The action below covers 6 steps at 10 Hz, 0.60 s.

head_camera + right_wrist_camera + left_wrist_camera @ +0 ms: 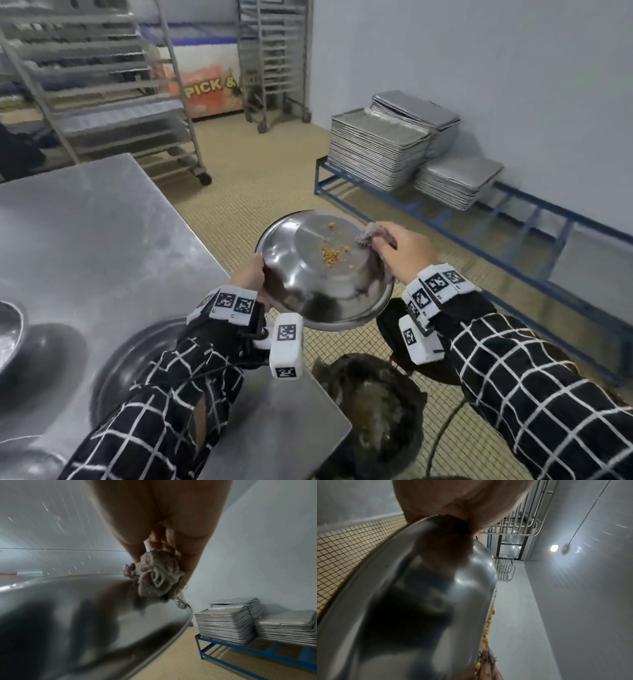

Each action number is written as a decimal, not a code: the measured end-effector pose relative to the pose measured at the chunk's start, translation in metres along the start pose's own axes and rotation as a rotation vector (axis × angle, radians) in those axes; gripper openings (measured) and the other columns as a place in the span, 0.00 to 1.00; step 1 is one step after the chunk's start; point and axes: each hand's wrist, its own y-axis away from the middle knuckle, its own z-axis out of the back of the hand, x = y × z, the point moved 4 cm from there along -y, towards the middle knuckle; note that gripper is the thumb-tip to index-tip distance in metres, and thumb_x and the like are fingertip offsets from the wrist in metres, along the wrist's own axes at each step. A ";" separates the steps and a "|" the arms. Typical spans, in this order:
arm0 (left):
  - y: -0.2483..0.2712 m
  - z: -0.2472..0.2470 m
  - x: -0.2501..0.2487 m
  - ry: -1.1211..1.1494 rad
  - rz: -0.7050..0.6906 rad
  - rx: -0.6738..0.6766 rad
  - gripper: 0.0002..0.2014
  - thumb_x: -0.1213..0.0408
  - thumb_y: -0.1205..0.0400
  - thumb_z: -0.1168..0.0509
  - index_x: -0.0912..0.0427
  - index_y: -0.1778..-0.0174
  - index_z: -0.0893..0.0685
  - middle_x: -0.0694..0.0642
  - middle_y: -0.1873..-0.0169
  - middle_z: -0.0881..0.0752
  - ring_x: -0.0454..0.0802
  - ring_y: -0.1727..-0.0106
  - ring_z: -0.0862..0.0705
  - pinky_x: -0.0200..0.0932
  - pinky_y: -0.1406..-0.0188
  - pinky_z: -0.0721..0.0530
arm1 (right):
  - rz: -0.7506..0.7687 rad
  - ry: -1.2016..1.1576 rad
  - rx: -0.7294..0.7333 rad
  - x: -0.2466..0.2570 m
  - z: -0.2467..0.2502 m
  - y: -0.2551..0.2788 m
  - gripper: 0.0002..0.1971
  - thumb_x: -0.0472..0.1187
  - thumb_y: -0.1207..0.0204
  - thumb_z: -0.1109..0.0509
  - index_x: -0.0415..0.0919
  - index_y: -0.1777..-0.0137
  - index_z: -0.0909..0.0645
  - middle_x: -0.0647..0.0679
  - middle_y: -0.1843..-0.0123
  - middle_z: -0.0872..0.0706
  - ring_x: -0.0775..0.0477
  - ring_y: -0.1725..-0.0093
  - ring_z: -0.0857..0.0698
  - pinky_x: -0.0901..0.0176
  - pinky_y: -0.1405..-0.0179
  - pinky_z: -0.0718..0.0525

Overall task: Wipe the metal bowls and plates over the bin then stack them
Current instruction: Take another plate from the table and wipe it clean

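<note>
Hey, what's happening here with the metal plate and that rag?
A person is cleaning a metal plate. The left hand grips its near rim, tilting it, while the right hand holds a grey rag against its far edge. Yellow crumbs remain on the plate. A dark bin sits on the floor below, beside the steel table.

**Colours and patterns in the kitchen**

The metal plate point(318, 274) is shiny silver, with little yellow-orange crumbs point(330, 254) on it. The rag point(157, 574) is grey-brown with pale loops of thread. Both sleeves point(534, 387) are black with a white grid of squares. The wrist bands point(435, 287) are white with black square codes. The bench point(102, 226) is dull silver. The floor point(260, 178) is tan with tiny dark-lined squares. The tray stacks point(380, 150) are silver-grey on a blue rack point(513, 219). The bin point(376, 411) is dark brown.
</note>
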 end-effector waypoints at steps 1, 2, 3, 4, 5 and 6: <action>0.014 -0.035 0.003 0.004 -0.005 -0.013 0.25 0.50 0.18 0.44 0.63 0.31 0.24 0.59 0.38 0.19 0.59 0.43 0.19 0.65 0.31 0.23 | 0.005 0.035 -0.003 -0.027 0.015 -0.003 0.12 0.40 0.20 0.33 0.47 0.38 0.17 0.47 0.45 0.12 0.47 0.46 0.16 0.67 0.50 0.27; 0.010 -0.056 0.013 -0.010 -0.007 0.008 0.22 0.53 0.13 0.48 0.64 0.30 0.25 0.60 0.39 0.19 0.60 0.42 0.20 0.64 0.30 0.24 | -0.009 0.046 0.045 -0.052 0.024 -0.011 0.10 0.40 0.21 0.31 0.47 0.41 0.15 0.49 0.50 0.12 0.50 0.52 0.16 0.65 0.56 0.24; 0.001 -0.080 0.028 0.008 -0.024 -0.012 0.27 0.48 0.19 0.46 0.63 0.29 0.25 0.64 0.31 0.20 0.67 0.34 0.19 0.69 0.34 0.22 | 0.009 0.106 0.130 -0.071 0.034 -0.043 0.09 0.44 0.23 0.29 0.50 0.44 0.13 0.51 0.53 0.12 0.50 0.52 0.16 0.65 0.57 0.22; -0.017 -0.093 0.043 0.007 -0.058 -0.069 0.30 0.45 0.22 0.45 0.61 0.30 0.24 0.64 0.33 0.19 0.67 0.34 0.19 0.69 0.36 0.21 | 0.072 0.107 0.102 -0.069 0.039 -0.090 0.10 0.48 0.24 0.29 0.53 0.44 0.13 0.48 0.48 0.10 0.47 0.48 0.14 0.58 0.46 0.16; -0.023 -0.100 0.049 -0.018 -0.093 -0.147 0.33 0.42 0.25 0.46 0.61 0.31 0.23 0.64 0.34 0.19 0.67 0.34 0.19 0.68 0.35 0.21 | 0.113 0.100 0.150 -0.066 0.027 -0.111 0.11 0.47 0.23 0.30 0.53 0.43 0.13 0.45 0.46 0.11 0.45 0.47 0.14 0.55 0.45 0.15; -0.037 -0.102 0.062 -0.063 -0.136 -0.226 0.34 0.41 0.28 0.46 0.61 0.32 0.23 0.65 0.33 0.19 0.67 0.33 0.20 0.66 0.34 0.21 | 0.198 0.079 0.256 -0.068 0.004 -0.113 0.13 0.41 0.22 0.30 0.50 0.39 0.14 0.45 0.43 0.12 0.45 0.44 0.14 0.52 0.40 0.17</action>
